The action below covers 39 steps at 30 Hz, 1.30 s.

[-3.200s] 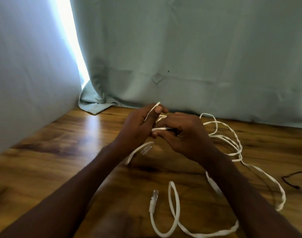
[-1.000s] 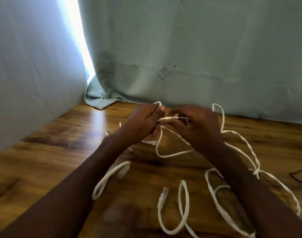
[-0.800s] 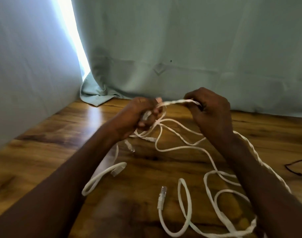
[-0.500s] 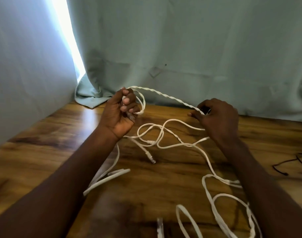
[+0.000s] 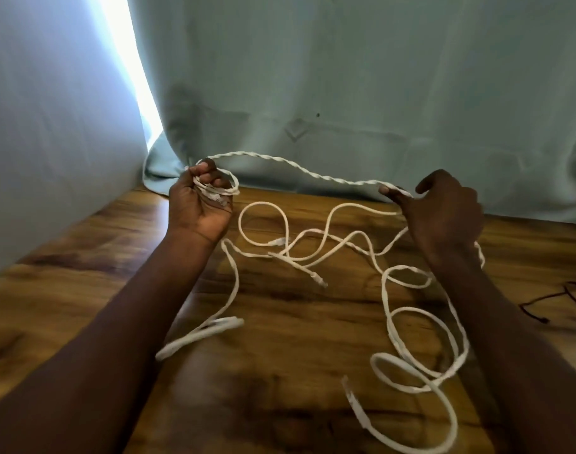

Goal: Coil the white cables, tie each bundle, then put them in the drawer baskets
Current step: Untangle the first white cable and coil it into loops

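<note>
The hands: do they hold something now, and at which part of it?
Both hold the white cable. The left hand grips a small coil near one end; the right hand pinches the twisted stretch further along.

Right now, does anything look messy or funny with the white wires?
Yes. The white cables sprawl in loose, crossing loops over the wooden table, not coiled. The stretch between the left hand and right hand is twisted like rope. A thin dark wire lies stray at the right edge.

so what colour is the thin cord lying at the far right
Dark, near black cord, head view.
</note>
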{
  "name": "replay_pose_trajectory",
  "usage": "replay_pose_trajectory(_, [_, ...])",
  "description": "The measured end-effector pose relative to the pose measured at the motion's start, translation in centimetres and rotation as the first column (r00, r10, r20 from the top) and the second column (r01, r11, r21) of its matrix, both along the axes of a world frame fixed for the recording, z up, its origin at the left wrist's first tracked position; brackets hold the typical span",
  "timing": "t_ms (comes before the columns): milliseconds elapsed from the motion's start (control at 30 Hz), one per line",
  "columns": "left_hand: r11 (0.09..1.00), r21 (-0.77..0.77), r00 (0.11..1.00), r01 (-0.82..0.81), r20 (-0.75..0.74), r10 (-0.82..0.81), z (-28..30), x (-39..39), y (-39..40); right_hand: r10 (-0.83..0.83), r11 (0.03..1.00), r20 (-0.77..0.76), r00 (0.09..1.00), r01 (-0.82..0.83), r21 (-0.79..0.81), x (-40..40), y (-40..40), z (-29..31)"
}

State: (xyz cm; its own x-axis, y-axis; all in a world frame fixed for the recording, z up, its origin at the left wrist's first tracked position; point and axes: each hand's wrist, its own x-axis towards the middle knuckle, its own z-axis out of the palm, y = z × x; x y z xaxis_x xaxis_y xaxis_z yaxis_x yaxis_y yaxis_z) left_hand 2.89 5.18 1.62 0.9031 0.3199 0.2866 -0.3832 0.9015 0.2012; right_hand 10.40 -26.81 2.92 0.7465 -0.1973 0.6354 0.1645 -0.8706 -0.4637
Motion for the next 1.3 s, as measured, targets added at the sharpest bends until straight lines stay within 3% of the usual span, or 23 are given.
replay_pose_trajectory(100, [0.999, 0.031, 1.0, 0.013, 0.01, -0.014, -0.1, -0.1, -0.1, 0.161, 0.929, 0.018, 0.987, -0.157, 0.334, 0.2, 0.3, 0.2])
replay_pose_trajectory(167, [0.996, 0.08, 0.999, 0.039, 0.007, -0.04, -0.2, 0.1, -0.7, 0.328, 0.752, 0.088, 0.94, -0.317, 0.579, 0.7, 0.7, -0.1])
replay_pose_trajectory(233, [0.99, 0.133, 0.999, 0.051, 0.0, -0.051, -0.3, 0.2, -1.4, 0.451, 0.611, 0.173, 0.876, -0.444, 0.656, 1.5, 1.1, -0.6])
replay_pose_trajectory(367, [0.98, 0.201, 0.998, 0.015, -0.059, -0.003, -0.3, 0.2, -1.9, 0.63, 0.554, 0.148, 0.763, -0.575, 0.602, 1.7, 1.7, -0.8])
replay_pose_trajectory(500, [0.968, 0.247, 0.997, 0.034, -0.07, -0.017, -0.4, 0.1, -2.2, 0.664, 0.731, -0.172, 0.728, -0.582, 0.357, 0.9, 2.1, -1.8])
replay_pose_trajectory(600, [0.956, 0.285, 0.997, 0.067, -0.054, -0.054, -0.3, 0.1, -2.3, 0.681, 0.732, -0.307, 0.665, -0.637, 0.243, -0.5, 2.3, -1.6])
replay_pose_trajectory(633, [0.952, 0.296, 0.997, 0.078, -0.05, -0.066, -0.2, 0.0, -2.4, 0.721, 0.687, -0.357, 0.594, -0.679, 0.259, -1.1, 2.1, -1.0])
replay_pose_trajectory(733, [0.929, 0.354, 0.994, 0.107, -0.033, -0.102, 0.2, -0.5, -2.6, 0.754, 0.511, -0.616, 0.229, -0.793, 0.332, -2.6, 1.6, 0.5])
replay_pose_trajectory(767, [0.91, 0.396, 0.992, 0.122, -0.021, -0.124, 0.4, -0.7, -2.8, 0.725, 0.5, -0.662, 0.19, -0.807, 0.315, -2.9, 1.9, 0.3])
replay_pose_trajectory(800, [0.882, 0.447, 0.986, 0.15, -0.005, -0.166, 0.6, -1.0, -3.0, 0.709, 0.526, -0.66, 0.246, -0.809, 0.263, -3.0, 2.3, -0.2])
replay_pose_trajectory(833, [0.846, 0.496, 0.973, 0.193, 0.015, -0.231, 0.8, -1.4, -3.2, 0.703, 0.585, -0.6, 0.382, -0.79, 0.182, -2.8, 3.0, -0.8])
replay_pose_trajectory(900, [0.782, 0.548, 0.923, 0.296, 0.049, -0.383, 1.3, -2.0, -3.7, 0.69, 0.701, -0.336, 0.64, -0.707, 0.093, -2.4, 4.3, -1.8])
replay_pose_trajectory(1000, [0.697, 0.566, 0.807, 0.441, 0.091, -0.584, 2.1, -2.8, -4.4, 0.587, 0.786, -0.027, 0.809, -0.562, 0.257, -1.8, 4.2, -1.5])
replay_pose_trajectory(1067, [0.616, 0.597, 0.73, 0.514, 0.072, -0.679, 2.3, -3.2, -4.7, 0.515, 0.819, 0.051, 0.856, -0.508, 0.267, -1.3, 3.1, -1.3])
replay_pose_trajectory(1133, [0.511, 0.628, 0.645, 0.586, 0.02, -0.764, 2.1, -3.6, -5.1, 0.501, 0.844, 0.031, 0.865, -0.496, 0.204, -0.9, 2.2, -1.4])
replay_pose_trajectory(1300, [0.327, 0.66, 0.481, 0.676, -0.059, -0.875, 2.0, -4.6, -5.6, 0.625, 0.779, -0.116, 0.772, -0.608, 0.154, -0.3, 2.1, -1.9])
